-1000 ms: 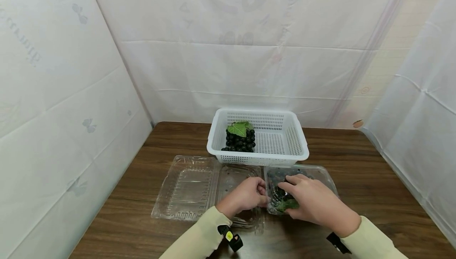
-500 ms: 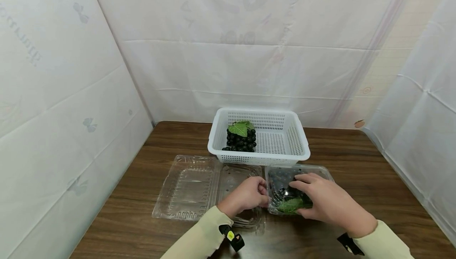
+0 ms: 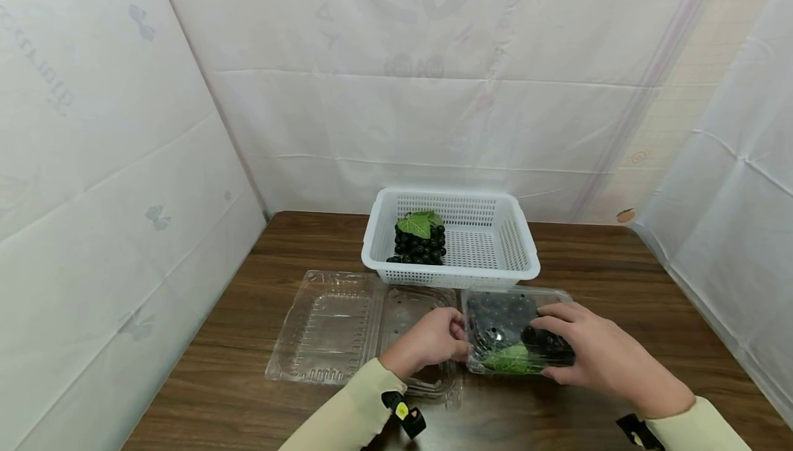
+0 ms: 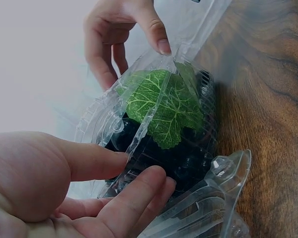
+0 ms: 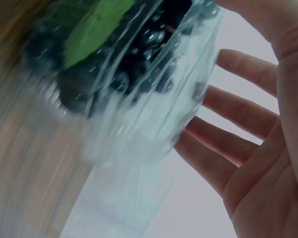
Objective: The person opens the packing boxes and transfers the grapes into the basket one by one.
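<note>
A clear plastic clamshell box (image 3: 545,294) with its lid down holds dark grapes (image 5: 156,37) and a green leaf (image 4: 156,106). At its left edge my left hand (image 3: 432,341) pinches the rim between thumb and fingers. My right hand (image 3: 597,351) lies over the box's right part, fingers spread and fairly straight, fingertips touching the lid. In the left wrist view, its thumb touches the box's near edge. Whether the rim is fully fastened cannot be seen.
A second clamshell box (image 3: 331,327) lies unfolded at the left, partly under my left forearm. Behind both boxes stands a white slotted basket (image 3: 455,274) with a bunch of dark grapes (image 3: 420,250) and leaves at its left. White sheets surround the wooden table (image 3: 223,375).
My right hand has slid rightward over the lid, uncovering more of the leaf and grapes. The left hand stays at the left rim.
</note>
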`<state>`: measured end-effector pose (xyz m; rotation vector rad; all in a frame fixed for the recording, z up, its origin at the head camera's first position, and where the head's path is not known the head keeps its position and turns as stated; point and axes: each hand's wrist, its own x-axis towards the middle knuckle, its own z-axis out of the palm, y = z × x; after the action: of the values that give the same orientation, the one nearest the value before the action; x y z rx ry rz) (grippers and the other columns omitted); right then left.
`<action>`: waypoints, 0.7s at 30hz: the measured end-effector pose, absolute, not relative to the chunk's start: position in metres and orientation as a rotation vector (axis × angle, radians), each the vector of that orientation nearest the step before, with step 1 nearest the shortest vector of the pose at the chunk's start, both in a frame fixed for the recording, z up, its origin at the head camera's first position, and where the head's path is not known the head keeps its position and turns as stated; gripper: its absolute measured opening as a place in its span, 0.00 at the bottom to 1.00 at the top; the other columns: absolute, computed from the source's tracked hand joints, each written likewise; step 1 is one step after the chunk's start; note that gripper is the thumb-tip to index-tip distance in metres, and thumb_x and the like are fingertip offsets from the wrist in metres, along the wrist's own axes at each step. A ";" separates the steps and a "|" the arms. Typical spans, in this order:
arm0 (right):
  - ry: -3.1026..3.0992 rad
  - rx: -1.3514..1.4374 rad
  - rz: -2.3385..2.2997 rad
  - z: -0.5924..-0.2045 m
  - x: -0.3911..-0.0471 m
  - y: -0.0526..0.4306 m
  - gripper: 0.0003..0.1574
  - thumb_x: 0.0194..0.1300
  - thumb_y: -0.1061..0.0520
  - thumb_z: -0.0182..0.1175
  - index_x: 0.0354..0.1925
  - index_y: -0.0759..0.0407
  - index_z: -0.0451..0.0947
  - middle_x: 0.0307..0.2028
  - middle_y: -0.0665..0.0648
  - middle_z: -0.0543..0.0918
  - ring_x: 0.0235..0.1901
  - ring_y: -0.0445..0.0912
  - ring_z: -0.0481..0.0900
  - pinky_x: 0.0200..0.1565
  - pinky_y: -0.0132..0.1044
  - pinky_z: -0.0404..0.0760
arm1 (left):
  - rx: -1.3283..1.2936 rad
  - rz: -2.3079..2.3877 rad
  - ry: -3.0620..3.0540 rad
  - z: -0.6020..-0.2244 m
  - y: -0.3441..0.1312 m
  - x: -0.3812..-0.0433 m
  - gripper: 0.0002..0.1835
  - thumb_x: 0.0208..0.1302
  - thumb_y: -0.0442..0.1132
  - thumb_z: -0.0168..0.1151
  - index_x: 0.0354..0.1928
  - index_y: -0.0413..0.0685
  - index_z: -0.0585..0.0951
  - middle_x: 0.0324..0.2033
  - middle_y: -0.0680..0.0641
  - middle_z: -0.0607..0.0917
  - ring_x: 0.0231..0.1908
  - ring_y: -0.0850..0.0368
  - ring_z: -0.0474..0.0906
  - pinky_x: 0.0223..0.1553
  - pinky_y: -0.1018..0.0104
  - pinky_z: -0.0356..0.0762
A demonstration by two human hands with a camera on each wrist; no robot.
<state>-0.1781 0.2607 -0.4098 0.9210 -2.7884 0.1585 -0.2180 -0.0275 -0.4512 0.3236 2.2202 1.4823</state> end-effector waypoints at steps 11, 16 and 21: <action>-2.689 0.917 0.142 -0.419 -0.174 0.287 0.42 0.42 0.39 0.83 0.56 0.47 0.83 0.61 0.54 0.81 0.57 0.52 0.81 0.42 0.44 0.86 | 0.324 1.497 2.209 -0.449 -0.027 -0.217 0.21 0.62 0.25 0.69 0.57 0.35 0.77 0.35 0.46 0.81 0.33 0.53 0.81 0.39 0.54 0.86; -2.667 0.914 0.139 -0.422 -0.173 0.294 0.42 0.41 0.41 0.84 0.56 0.47 0.83 0.60 0.53 0.81 0.56 0.51 0.81 0.43 0.45 0.86 | 0.320 1.482 2.218 -0.451 -0.027 -0.218 0.22 0.63 0.26 0.69 0.58 0.34 0.77 0.35 0.46 0.81 0.33 0.53 0.82 0.39 0.54 0.86; -2.736 0.850 0.166 -0.422 -0.172 0.300 0.42 0.44 0.41 0.83 0.58 0.45 0.81 0.60 0.52 0.81 0.54 0.50 0.83 0.41 0.45 0.86 | 0.327 1.461 2.226 -0.452 -0.026 -0.220 0.23 0.63 0.26 0.69 0.60 0.34 0.76 0.34 0.47 0.82 0.32 0.54 0.82 0.38 0.56 0.85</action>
<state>-0.1723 0.2997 -0.4219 0.8500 -2.7358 0.1657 -0.2199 -0.0264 -0.4520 0.3266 2.2262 1.4611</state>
